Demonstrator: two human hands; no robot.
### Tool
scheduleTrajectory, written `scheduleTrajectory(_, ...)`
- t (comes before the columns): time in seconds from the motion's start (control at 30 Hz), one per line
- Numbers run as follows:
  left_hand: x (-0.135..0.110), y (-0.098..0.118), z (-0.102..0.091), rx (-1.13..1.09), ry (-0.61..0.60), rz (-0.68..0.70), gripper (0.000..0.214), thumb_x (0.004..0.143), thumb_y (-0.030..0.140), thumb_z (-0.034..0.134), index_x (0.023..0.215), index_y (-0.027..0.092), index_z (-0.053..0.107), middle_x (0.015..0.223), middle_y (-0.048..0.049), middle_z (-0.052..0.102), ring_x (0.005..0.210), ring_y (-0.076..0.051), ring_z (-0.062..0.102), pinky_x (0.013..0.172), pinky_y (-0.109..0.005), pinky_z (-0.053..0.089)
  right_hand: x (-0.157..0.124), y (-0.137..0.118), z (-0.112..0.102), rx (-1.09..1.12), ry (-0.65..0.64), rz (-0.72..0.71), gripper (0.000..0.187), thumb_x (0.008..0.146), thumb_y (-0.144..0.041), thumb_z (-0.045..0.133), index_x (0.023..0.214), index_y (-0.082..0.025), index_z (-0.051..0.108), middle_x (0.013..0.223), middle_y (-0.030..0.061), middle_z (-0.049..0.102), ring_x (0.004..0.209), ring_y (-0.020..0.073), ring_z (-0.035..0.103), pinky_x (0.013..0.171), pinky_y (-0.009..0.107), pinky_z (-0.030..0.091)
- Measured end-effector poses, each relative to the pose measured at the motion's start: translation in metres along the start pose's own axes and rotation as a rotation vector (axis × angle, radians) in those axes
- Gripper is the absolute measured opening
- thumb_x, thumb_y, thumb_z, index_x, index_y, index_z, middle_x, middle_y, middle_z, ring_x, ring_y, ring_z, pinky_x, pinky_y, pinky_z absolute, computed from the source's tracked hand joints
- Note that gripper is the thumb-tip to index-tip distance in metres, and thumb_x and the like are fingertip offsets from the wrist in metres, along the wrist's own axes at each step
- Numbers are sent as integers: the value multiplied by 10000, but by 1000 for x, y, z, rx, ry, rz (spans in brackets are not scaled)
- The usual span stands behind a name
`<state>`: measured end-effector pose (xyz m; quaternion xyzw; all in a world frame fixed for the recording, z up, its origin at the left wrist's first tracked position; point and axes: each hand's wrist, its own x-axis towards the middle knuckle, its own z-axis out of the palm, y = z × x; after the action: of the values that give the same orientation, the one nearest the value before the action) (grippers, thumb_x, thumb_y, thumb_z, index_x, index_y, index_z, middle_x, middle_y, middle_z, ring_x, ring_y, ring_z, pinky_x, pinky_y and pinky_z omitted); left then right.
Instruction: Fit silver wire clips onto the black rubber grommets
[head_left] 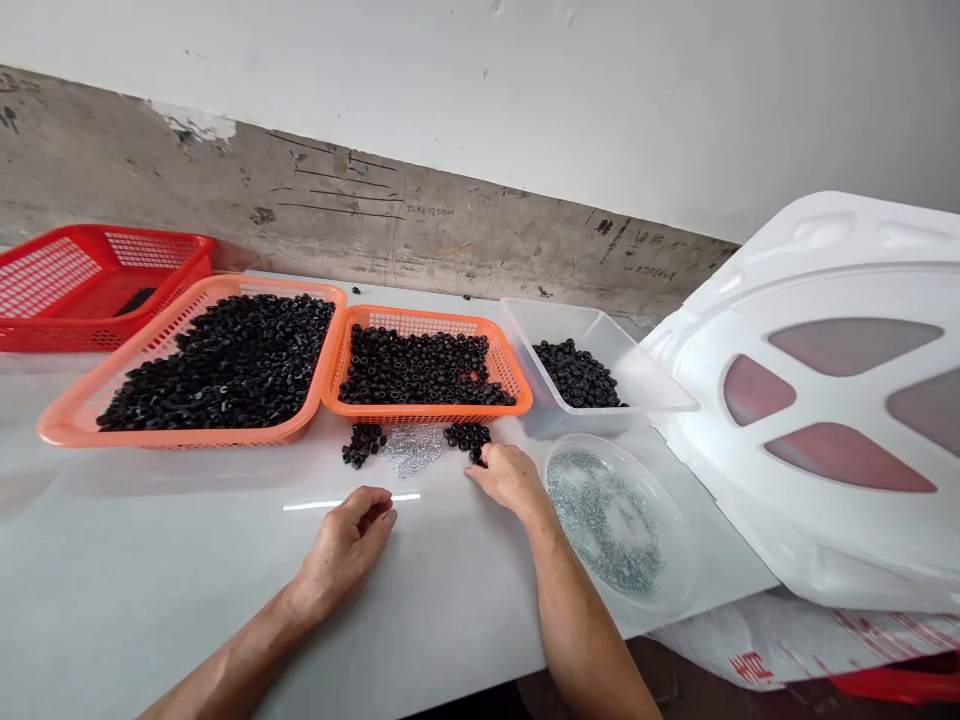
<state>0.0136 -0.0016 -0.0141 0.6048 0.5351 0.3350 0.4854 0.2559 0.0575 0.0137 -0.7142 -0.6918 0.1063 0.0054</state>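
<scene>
Right hand (511,477) is at the near right edge of a small pile of black ring-like pieces (466,436); its thumb and index fingertip come in low from the right, at the piece nearest the person. Whether a piece is pinched between them cannot be told, since the fingers and the dark pieces overlap. This pile lies directly ahead and slightly left of the right hand, and forward and to the right of the left hand (346,545), so the right is clearly the nearer. The pile is roughly round, with a short tail towards the right fingertips; no firm long axis. Left hand rests low over the table (450,610), its fingers loosely curled and thumb tip near the index; contents of the curl, if any, not visible. Ahead of it lie a patch of tiny clear beads (414,449) and a second small black pile (364,445). Left to right, the row reads black, clear, black, running along the front of the orange basket (427,411), which holds more black pieces. A round clear dish (681,560) of similar small beads sits just right of the right forearm.
</scene>
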Motion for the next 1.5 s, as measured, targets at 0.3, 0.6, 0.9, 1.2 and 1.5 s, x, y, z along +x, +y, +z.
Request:
scheduleTrajectory(0.3, -2, 9, 0, -125, -36, -36, 230, 803, 354, 503, 897, 174, 611, 723, -15, 608, 688, -168, 551, 619, -267, 430, -16, -28, -5, 301, -35, -263, 93, 767, -247, 533, 699, -194, 568, 579, -25, 555, 535, 109, 491, 487, 208, 315)
scheduleTrajectory(0.6, 5, 5, -1, -441, -131, -80, 232, 797, 352, 547, 818, 126, 595, 580, 7, 565, 481, -97, 469, 463, -217, 353, -40, -82, 21, 516, 39, -734, 83, 776, -140, 510, 727, -181, 563, 669, 27, 551, 639, 149, 492, 608, 258, 399)
scheduleTrajectory(0.9, 3, 4, 4, -488, -147, -203, 198, 729, 270, 580, 870, 135, 549, 519, 19, 590, 408, -84, 463, 411, -196, 328, -17, -66, 10, 587, 34, -622, 146, 836, -152, 481, 899, -195, 605, 775, 34, 582, 714, 151, 529, 664, 258, 427)
scheduleTrajectory(1.2, 0, 7, 1, -509, -339, -154, 126, 623, 147, 551, 742, 144, 591, 541, 24, 590, 456, -96, 500, 489, -235, 402, 22, -113, 28, 115, 79, -752, 99, 811, -141, 540, 820, -193, 624, 774, 25, 530, 742, 146, 493, 686, 241, 383)
scheduleTrajectory(1.5, 1, 8, 0, -496, -348, -182, 137, 628, 156, 552, 759, 137, 588, 534, 20, 585, 440, -102, 518, 464, -232, 406, 37, -128, 30, -83, 92, -878, 163, 826, -111, 480, 804, -185, 623, 786, 43, 502, 751, 154, 452, 671, 245, 360)
